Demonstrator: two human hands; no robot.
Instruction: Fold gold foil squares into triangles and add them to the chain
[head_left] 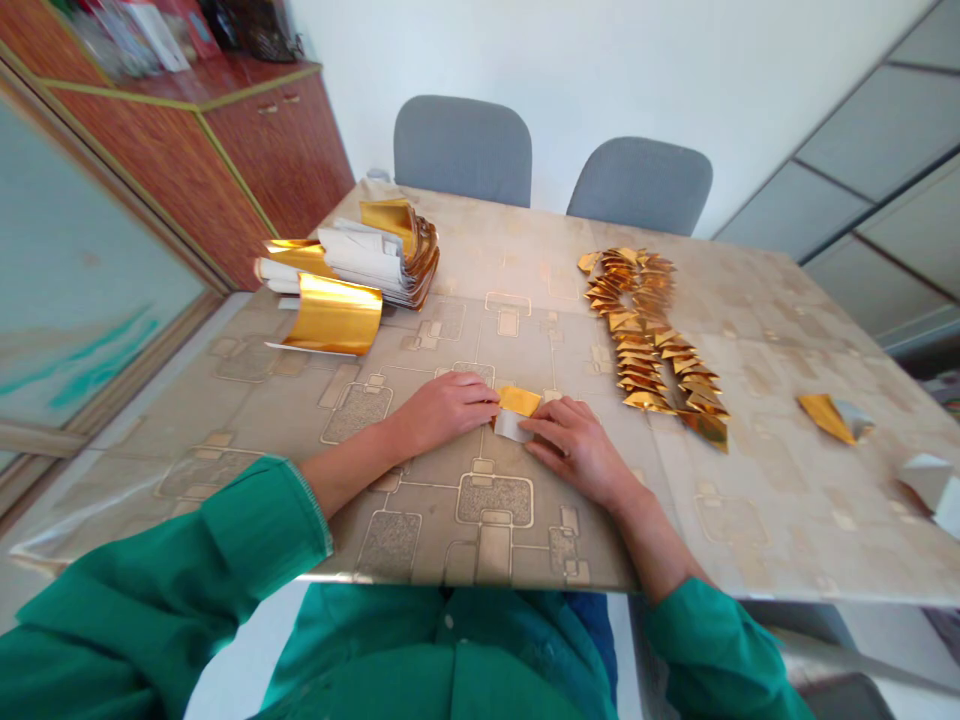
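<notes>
A small piece of gold paper (519,402), partly folded with its white back showing, lies between my hands near the table's front. My left hand (448,408) pinches its left edge with the fingers together. On the other side, my right hand (576,443) has its fingers closed on the right edge and the white flap. Beyond my left hand stands a thick stack of gold paper sheets (367,262), with one curled gold sheet (337,315) in front of it. Folded gold paper pieces (646,330) form rows beyond my right hand.
The table (480,480) has a patterned cover. A loose folded gold piece (829,417) and a white paper piece (928,485) lie at the right. Two grey chairs (463,150) stand at the far edge. A reddish wooden cabinet (277,150) is at the back left.
</notes>
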